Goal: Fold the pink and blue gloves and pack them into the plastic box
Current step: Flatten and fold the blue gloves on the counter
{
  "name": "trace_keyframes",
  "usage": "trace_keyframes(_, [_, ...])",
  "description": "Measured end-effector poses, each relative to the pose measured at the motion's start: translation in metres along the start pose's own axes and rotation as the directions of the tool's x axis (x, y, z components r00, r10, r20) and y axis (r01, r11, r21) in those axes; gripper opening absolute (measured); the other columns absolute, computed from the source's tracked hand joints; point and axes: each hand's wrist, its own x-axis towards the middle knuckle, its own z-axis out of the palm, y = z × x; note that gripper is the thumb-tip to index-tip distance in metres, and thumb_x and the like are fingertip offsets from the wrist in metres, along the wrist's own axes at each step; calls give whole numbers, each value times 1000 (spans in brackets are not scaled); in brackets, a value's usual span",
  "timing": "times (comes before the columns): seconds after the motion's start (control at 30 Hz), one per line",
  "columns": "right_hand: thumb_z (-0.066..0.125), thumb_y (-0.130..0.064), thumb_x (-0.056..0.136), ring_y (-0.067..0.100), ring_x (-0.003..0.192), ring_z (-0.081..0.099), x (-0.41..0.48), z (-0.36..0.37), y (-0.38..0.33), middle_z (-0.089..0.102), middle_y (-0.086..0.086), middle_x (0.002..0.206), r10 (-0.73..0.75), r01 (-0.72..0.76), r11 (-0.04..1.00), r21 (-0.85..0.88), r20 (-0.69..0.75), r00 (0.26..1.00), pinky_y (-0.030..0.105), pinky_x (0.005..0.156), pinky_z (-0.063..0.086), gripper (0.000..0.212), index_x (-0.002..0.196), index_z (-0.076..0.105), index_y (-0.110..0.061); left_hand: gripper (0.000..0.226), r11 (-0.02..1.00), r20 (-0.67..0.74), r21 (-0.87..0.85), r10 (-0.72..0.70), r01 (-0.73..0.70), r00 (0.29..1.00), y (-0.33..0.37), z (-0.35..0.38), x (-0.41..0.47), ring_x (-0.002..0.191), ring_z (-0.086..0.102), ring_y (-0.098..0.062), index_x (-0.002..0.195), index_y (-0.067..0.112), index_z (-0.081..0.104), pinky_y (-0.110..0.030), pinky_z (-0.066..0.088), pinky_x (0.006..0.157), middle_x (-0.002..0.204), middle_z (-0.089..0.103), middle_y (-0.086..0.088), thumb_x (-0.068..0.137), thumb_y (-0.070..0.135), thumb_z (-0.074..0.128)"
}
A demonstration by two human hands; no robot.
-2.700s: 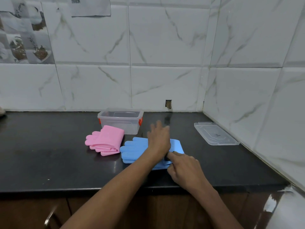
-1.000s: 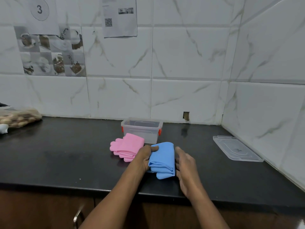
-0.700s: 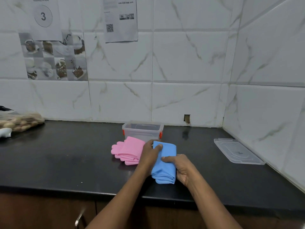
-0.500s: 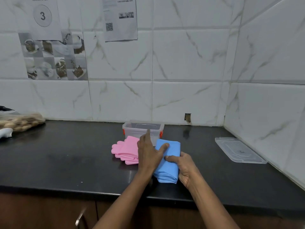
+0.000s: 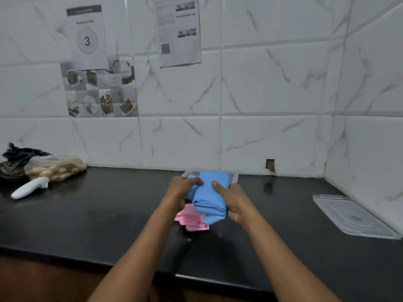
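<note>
Though folded into a thick bundle, the blue gloves (image 5: 209, 197) sit raised off the worktop (image 5: 109, 214), over the folded pink gloves (image 5: 192, 219) and before the plastic box (image 5: 234, 178) near the back edge. The left hand (image 5: 181, 192) and right hand (image 5: 235, 201) clasp the bundle's sides.

The blue gloves (image 5: 209, 198) are folded into a thick, soft bundle with a rounded fold at the near end. The left hand (image 5: 182, 192) and the right hand (image 5: 236, 203) grip it by its sides. The pink gloves (image 5: 193, 222) lie folded flat on the desk, partly hidden under the blue bundle. The plastic box (image 5: 234, 178) is clear and stands toward the desk's back edge, with only its rim corners showing behind the blue bundle.
</note>
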Motion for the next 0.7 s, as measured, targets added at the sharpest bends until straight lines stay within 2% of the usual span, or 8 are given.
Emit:
trace_keyframes(0.1, [58, -34, 94, 34, 112, 59, 23, 30, 13, 57, 19, 129, -142, 57, 845, -532, -120, 982, 35, 88, 49, 58, 135, 37, 2, 17, 991, -74, 130, -32, 41, 997, -4, -21, 21, 63, 66, -29, 82, -6, 65, -29, 51, 49, 82, 68, -22, 71, 3, 74])
trace_keyframes(0.17, [53, -36, 97, 35, 114, 56, 33, 42, 22, 54, 20, 129, -222, 76, 698, -713, -114, 968, 31, 80, 43, 54, 135, 35, -1, 13, 980, -105, 192, -24, 44, 994, -10, -31, 33, 62, 63, -28, 72, -4, 62, -29, 51, 53, 80, 66, -22, 72, 3, 73])
trace_keyframes(0.3, [47, -34, 99, 33, 114, 52, 40, 55, 41, 44, 19, 130, -285, 71, 529, -846, -99, 953, 35, 85, 44, 49, 137, 35, -6, 17, 972, -113, 230, -14, 40, 994, -28, -35, 45, 73, 63, -29, 89, -5, 65, -39, 54, 68, 89, 67, -24, 75, 4, 68])
trace_keyframes(0.43, [37, -38, 100, 32, 116, 46, 38, 53, 60, 41, 17, 131, -290, 61, 394, -917, -60, 955, 40, 91, 43, 48, 135, 38, -5, 26, 944, -183, 331, 71, -6, 980, -41, -31, 48, 82, 64, -29, 96, -2, 67, -34, 52, 71, 97, 70, -22, 74, 11, 66])
trace_keyframes(0.5, [32, -38, 101, 33, 114, 46, 39, 49, 63, 42, 17, 129, -260, 26, 396, -918, -85, 962, 41, 92, 42, 46, 129, 43, -3, 30, 850, -199, 526, 162, -35, 967, -40, -25, 46, 101, 63, -30, 101, 8, 68, -37, 51, 84, 105, 68, -14, 75, 22, 64])
trace_keyframes(0.57, [31, -38, 101, 33, 113, 45, 39, 50, 61, 39, 18, 127, -247, 7, 442, -897, -114, 962, 41, 89, 42, 44, 122, 47, -2, 40, 640, -191, 768, 248, -12, 950, -39, -18, 42, 120, 49, -32, 117, 22, 65, -41, 41, 99, 121, 58, -11, 79, 31, 60])
trace_keyframes(0.63, [33, -33, 101, 31, 110, 45, 40, 54, 58, 36, 18, 128, -260, 12, 457, -890, -120, 958, 37, 85, 42, 40, 120, 48, -1, 45, 536, -142, 842, 335, -65, 931, -39, -15, 42, 124, 42, -34, 127, 29, 60, -46, 36, 102, 127, 50, -10, 82, 26, 56])
trace_keyframes(0.7, [36, -21, 100, 31, 110, 45, 41, 56, 54, 39, 19, 129, -241, 12, 446, -895, -106, 965, 29, 78, 38, 34, 122, 48, 2, 44, 518, -6, 812, 465, -267, 885, -41, -16, 45, 119, 49, -30, 126, 22, 64, -37, 41, 98, 122, 53, -9, 85, 11, 52])
